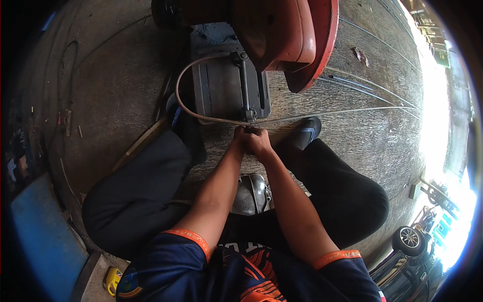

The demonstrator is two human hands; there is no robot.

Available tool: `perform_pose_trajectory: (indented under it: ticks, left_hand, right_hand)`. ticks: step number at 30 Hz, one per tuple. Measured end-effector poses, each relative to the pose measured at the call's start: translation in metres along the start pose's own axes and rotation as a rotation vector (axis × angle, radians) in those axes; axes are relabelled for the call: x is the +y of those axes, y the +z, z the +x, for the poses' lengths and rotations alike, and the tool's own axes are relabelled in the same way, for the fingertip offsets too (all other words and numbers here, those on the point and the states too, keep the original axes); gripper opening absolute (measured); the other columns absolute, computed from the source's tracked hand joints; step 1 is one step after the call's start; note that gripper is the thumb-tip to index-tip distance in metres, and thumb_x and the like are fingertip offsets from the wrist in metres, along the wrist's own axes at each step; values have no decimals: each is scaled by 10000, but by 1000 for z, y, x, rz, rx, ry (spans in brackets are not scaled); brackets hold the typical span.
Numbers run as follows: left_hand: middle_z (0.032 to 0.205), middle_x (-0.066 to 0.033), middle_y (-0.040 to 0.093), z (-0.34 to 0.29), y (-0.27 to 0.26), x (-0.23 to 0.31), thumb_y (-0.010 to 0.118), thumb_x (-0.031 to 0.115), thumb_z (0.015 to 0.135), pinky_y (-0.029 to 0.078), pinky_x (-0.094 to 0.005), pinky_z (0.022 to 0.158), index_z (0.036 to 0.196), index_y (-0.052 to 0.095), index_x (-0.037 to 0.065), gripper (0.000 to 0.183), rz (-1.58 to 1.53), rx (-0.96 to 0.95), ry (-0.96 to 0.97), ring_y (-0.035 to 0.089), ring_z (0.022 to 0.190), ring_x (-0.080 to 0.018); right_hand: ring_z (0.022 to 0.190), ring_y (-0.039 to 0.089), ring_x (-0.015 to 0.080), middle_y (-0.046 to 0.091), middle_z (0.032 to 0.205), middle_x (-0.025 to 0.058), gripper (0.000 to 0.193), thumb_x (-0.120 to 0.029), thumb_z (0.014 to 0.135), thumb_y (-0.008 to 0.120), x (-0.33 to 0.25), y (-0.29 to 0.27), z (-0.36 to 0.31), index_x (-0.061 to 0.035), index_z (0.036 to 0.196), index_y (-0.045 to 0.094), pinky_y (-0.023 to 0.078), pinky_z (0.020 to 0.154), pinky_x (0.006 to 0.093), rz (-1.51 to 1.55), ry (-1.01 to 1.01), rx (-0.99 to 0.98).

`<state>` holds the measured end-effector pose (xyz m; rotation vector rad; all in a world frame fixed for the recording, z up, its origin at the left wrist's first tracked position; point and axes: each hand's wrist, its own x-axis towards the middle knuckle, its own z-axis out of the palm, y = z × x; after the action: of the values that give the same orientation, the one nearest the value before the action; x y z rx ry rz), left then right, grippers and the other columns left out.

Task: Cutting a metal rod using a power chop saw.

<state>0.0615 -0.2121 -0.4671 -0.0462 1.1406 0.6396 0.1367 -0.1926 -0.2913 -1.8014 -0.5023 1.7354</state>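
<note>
My left hand (240, 135) and my right hand (259, 142) are pressed together in front of me, both with fingers closed. What lies inside them is hidden. Just beyond the knuckles is the near end of a clamp screw (245, 85) on the metal base (215, 95) of a cut-off saw with a red guard (329, 40). A thin brownish rod (179, 90) curves in a loop round the left of the base and comes back close to my hands. Another long, thin metal rod (322, 114) runs from there to the right.
My bent legs frame the saw base. A rounded grey metal object (250, 195) sits between my forearms. Several rods (352, 85) lie on the worn floor at right. A blue panel (45, 231) and a yellow tape measure (112, 281) are at lower left, a vehicle wheel (410, 240) at lower right.
</note>
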Motion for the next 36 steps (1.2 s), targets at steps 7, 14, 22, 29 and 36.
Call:
perform_pose_trajectory:
  ticks: [7,14,22,29,36]
  left_hand:
    - [835,-78,602,-2,18,10,468,321,871,490,-377,662,926,597,49,306,-177,188,60,591,742,-216]
    - [795,-77,590,-5,0,16,505,334,858,483,-354,573,895,599,46,306,173,-266,232,580,660,-194]
    - [791,-65,591,-26,31,22,524,383,844,481,-340,564,875,605,45,349,-64,239,154,578,633,-188]
    - [762,-61,569,-39,42,37,458,359,852,505,-331,563,842,570,56,323,-25,381,126,568,643,-183]
    - [831,-120,612,-55,16,41,435,246,880,486,-383,735,916,594,19,280,-37,-194,245,594,796,-238]
  right_hand:
    - [628,571,171,596,733,88,227,-150,702,639,12,-18,15,21,850,625,466,498,310,33,123,-164]
    - [514,495,141,516,640,38,78,-109,733,597,-1,-3,6,-66,797,582,442,459,315,19,170,-15]
    - [446,402,95,430,543,-11,57,-72,724,578,7,-28,15,-89,725,524,388,433,292,352,288,-386]
    - [432,411,103,444,543,-16,113,-118,714,609,17,-26,18,-59,781,539,414,497,282,362,275,-363]
    - [883,539,280,545,925,175,450,-298,800,641,40,49,-7,56,1032,485,419,800,377,-106,-398,857]
